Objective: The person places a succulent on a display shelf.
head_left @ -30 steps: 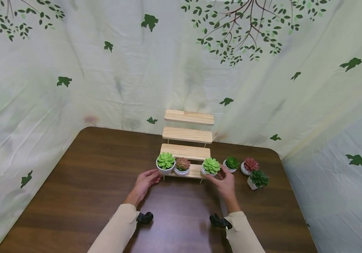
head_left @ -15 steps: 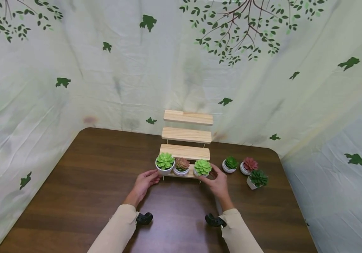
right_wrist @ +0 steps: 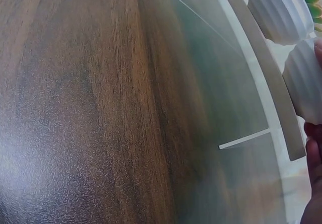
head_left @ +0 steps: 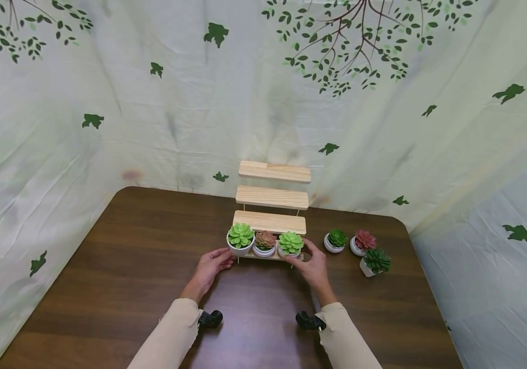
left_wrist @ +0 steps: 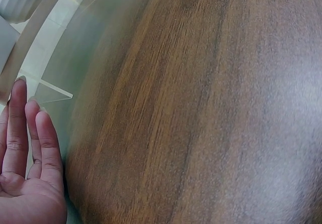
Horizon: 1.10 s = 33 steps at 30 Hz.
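Observation:
My right hand (head_left: 311, 266) holds a small white pot with a light green succulent (head_left: 290, 243) between thumb and fingers, at the right part of the lowest shelf (head_left: 297, 257) of a stepped wooden stand. Beside it, in the middle, sits a brownish-red succulent (head_left: 265, 242) in a ribbed white pot. A larger light green succulent (head_left: 240, 236) in a white pot occupies the left end. My left hand (head_left: 210, 266) is by that pot and the shelf's left end; the left wrist view shows its fingers (left_wrist: 19, 133) straight near the shelf edge. Its thumb is out of sight there.
Three more potted succulents stand on the table to the right: a dark green one (head_left: 336, 239), a red one (head_left: 364, 241) and one in a square pot (head_left: 376, 261). Higher bare shelves (head_left: 272, 197) rise behind. A leaf-print curtain (head_left: 175, 128) hangs behind the table.
My right hand has moved left with the light green succulent, bringing it close beside the brownish-red one. The left hand has stayed in place.

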Available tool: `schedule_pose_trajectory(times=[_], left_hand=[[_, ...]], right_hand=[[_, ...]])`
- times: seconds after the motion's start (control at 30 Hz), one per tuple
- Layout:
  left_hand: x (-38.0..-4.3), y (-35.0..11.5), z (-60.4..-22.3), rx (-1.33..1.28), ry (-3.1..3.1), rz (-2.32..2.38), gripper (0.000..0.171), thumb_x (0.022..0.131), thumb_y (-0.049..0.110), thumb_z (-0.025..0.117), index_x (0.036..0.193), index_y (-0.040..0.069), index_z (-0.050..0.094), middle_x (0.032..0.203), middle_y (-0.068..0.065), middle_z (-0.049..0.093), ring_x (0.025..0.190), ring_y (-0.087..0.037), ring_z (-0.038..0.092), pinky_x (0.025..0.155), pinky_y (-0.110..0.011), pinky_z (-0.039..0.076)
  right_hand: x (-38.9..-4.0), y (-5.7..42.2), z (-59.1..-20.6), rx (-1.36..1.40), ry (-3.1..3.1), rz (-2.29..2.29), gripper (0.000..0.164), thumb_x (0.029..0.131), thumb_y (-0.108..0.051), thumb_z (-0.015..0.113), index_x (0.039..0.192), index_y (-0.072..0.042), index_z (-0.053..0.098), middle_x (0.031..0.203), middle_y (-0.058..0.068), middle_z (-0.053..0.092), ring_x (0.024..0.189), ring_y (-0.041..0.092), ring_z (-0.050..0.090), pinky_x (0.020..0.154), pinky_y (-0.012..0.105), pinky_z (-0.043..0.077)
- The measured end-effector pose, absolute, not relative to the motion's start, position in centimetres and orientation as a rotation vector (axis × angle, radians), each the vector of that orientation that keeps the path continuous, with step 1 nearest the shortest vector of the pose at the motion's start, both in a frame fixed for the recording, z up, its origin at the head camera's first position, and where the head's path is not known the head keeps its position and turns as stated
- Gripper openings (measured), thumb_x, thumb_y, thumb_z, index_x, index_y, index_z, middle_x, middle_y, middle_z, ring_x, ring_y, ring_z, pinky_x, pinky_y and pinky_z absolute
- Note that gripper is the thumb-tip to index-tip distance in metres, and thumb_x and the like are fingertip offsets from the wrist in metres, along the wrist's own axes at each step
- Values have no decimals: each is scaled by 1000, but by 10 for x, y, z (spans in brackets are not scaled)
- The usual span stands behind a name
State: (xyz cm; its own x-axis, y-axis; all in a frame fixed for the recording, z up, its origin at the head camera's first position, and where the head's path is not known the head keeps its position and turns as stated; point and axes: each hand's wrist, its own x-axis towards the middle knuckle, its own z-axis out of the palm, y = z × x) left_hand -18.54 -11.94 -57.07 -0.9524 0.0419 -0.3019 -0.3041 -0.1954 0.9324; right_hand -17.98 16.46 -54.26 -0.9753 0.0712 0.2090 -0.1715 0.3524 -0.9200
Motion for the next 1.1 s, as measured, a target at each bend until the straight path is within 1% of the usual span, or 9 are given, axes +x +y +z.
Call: schedule_pose_trajectory(times=[0.2, 0.27, 0.5, 0.67, 0.77, 0.87, 0.93, 1.03, 1.1], left_hand=[[-186, -120, -573, -291, 1825, 2264, 39, 97, 5, 55, 127, -19, 48, 92, -7, 70, 79, -12, 63, 73, -22, 53], [-187, -121, -572, -299, 1821, 2262, 38, 97, 4, 54, 128, -18, 48, 92, -7, 70, 79, -12, 63, 73, -22, 53], [-187, -122, -573, -303, 1824, 2262, 39, 97, 5, 54, 128, -18, 48, 92, -6, 70, 79, -11, 63, 73, -21, 53], [-186, -124, -574, -317, 1820, 2272, 39, 97, 5, 55, 128, -18, 48, 92, -7, 70, 78, -11, 63, 73, -21, 54], [-185, -124, -572, -326, 1818, 2279, 39, 97, 5, 55, 128, -18, 48, 92, -8, 70, 77, -11, 63, 72, -22, 54], [-185, -124, -571, -317, 1810, 2281, 39, 97, 5, 56, 128, -18, 48, 91, -6, 70, 77, -11, 64, 73, -22, 54], [-185, -123, -571, -308, 1811, 2284, 40, 97, 5, 55, 128, -19, 47, 90, -6, 70, 78, -11, 64, 73, -22, 54], [-184, -120, -571, -297, 1815, 2289, 41, 96, 6, 57, 128, -19, 47, 92, -8, 70, 78, -12, 64, 73, -22, 54], [-183, -118, -571, -266, 1817, 2293, 43, 96, 8, 58, 127, -19, 48, 94, -10, 70, 79, -12, 64, 73, -22, 54]], right_hand=[[-179, 163, -540, 75, -2419, 1671, 60, 70, -13, 87, 123, -1, 62, 112, 17, 66, 103, 31, 59, 94, 52, 44], [-176, 161, -534, 51, -2426, 1681, 60, 71, -9, 86, 124, 2, 60, 115, 21, 64, 105, 34, 58, 94, 53, 44], [-175, 167, -541, 18, -2356, 1761, 66, 67, -8, 88, 126, -1, 60, 124, 18, 61, 110, 35, 57, 97, 50, 44], [-167, 174, -523, 42, -2302, 1802, 63, 70, 3, 83, 127, 9, 55, 124, 28, 58, 116, 46, 51, 100, 57, 39], [-161, 181, -507, 14, -2281, 1807, 61, 74, 5, 79, 128, 11, 53, 125, 30, 56, 117, 48, 50, 101, 58, 38], [-160, 192, -498, -24, -2206, 1836, 59, 75, 7, 77, 128, 12, 52, 126, 31, 55, 118, 46, 50, 101, 54, 39], [-160, 201, -495, -46, -2146, 1851, 59, 75, 9, 76, 128, 12, 51, 126, 30, 55, 118, 42, 51, 101, 47, 42], [-160, 218, -492, -74, -2065, 1845, 59, 75, 11, 76, 128, 14, 51, 123, 26, 57, 114, 31, 55, 97, 33, 46], [-160, 231, -490, -110, -2016, 1827, 57, 75, 11, 76, 127, 13, 52, 118, 16, 61, 109, 19, 57, 92, 23, 47]])
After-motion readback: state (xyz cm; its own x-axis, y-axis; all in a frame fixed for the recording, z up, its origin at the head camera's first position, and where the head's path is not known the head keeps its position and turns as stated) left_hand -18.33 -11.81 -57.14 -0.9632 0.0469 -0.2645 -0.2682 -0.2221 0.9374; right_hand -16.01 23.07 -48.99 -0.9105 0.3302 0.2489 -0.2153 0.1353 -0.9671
